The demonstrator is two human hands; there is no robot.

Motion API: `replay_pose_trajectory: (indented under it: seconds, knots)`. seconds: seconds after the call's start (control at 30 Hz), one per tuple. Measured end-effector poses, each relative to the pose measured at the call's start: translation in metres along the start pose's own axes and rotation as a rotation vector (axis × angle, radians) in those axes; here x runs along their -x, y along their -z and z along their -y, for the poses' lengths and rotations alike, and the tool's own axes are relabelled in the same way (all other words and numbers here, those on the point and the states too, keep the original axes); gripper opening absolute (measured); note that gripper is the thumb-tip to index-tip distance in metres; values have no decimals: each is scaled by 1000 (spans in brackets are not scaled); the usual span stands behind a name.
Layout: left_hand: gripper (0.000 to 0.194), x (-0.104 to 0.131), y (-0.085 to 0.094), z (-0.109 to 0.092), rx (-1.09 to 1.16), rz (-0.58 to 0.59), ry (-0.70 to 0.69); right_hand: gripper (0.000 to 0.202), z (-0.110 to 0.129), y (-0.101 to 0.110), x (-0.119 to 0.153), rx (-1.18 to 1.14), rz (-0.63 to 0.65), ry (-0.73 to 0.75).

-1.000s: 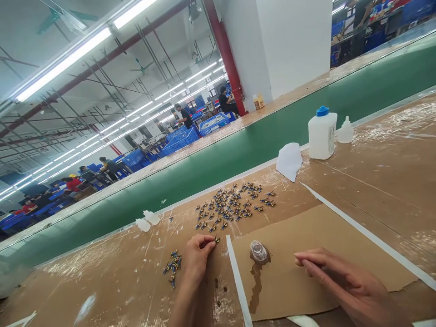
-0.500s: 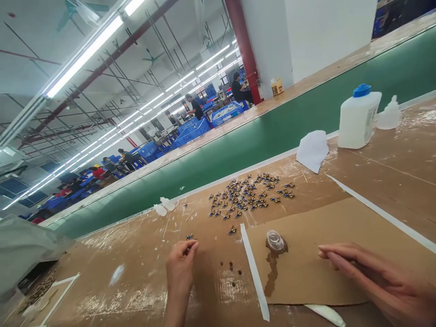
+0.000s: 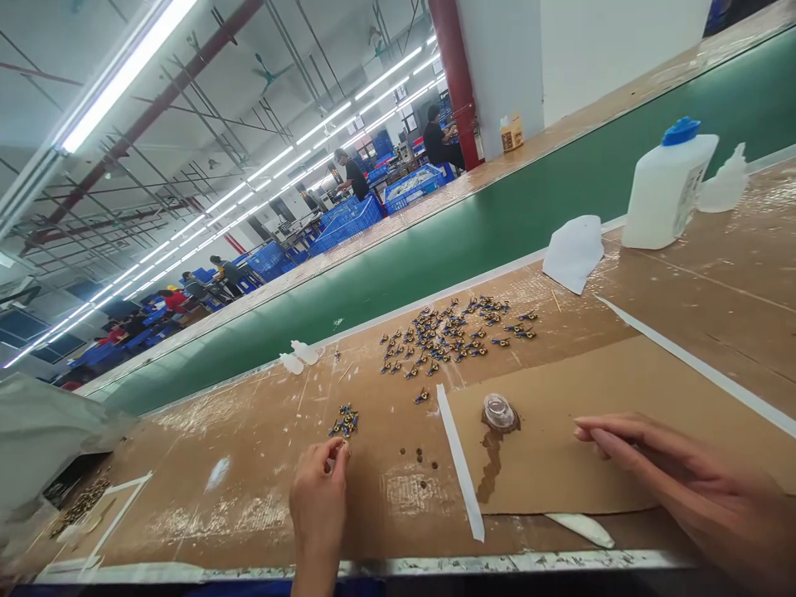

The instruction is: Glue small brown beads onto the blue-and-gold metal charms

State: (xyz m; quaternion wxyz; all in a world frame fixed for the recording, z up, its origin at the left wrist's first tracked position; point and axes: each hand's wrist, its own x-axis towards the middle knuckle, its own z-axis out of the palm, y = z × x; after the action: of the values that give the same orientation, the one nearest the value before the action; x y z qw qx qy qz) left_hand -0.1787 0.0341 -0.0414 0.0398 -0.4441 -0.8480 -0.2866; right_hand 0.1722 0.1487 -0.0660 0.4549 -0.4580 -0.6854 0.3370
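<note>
My left hand point(image 3: 318, 493) is closed in a pinch above the brown tabletop, thumb against forefinger. A tiny pale speck shows at its fingertips, too small to name. Just beyond them lies a small cluster of blue and yellow pieces point(image 3: 344, 421). My right hand point(image 3: 665, 473) hovers over a cardboard sheet point(image 3: 584, 390), thumb and fingers pressed together; whatever they hold, if anything, cannot be made out. On the cardboard's left part sits a small clear round dish point(image 3: 499, 411) with a dark wet stain below it. Several small dark round bits point(image 3: 419, 458) lie between the hands.
A larger spread of blue and yellow pieces point(image 3: 435, 336) lies farther back. A white jug with a blue cap point(image 3: 668, 186), a dropper bottle point(image 3: 725, 182) and a white paper point(image 3: 573, 253) stand or lie at right. Two small bottles point(image 3: 298, 356) lie near the green belt point(image 3: 398, 265).
My left hand has drawn back toward me, so the small cluster of pieces it mostly covered now shows. My right hand stays over the cardboard. The view has tilted down, revealing the table's front edge.
</note>
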Motion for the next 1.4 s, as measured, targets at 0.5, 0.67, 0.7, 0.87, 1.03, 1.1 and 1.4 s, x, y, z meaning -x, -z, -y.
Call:
replay_pose_trajectory:
  seconds: [0.5,0.67,0.7,0.87,1.03,1.1,1.4]
  knots:
    - [27,21,-33,-35,-12,227,-372,21,13,2,3,-114,31,-88]
    - [23,19,-30,-37,-2,266,-298,22,13,3,3,-115,53,-75]
    - [23,20,-27,-37,11,288,-279,21,12,3,3,-108,63,-60]
    - [25,31,-14,-40,82,439,-205,20,8,2,3,-94,63,6]
    - [23,41,-15,-39,69,343,-234,18,7,2,4,-78,68,22]
    - [22,43,-18,-37,49,287,-266,17,7,2,5,-73,67,26]
    - [17,49,-19,-30,76,179,-327,13,14,2,4,12,-17,27]
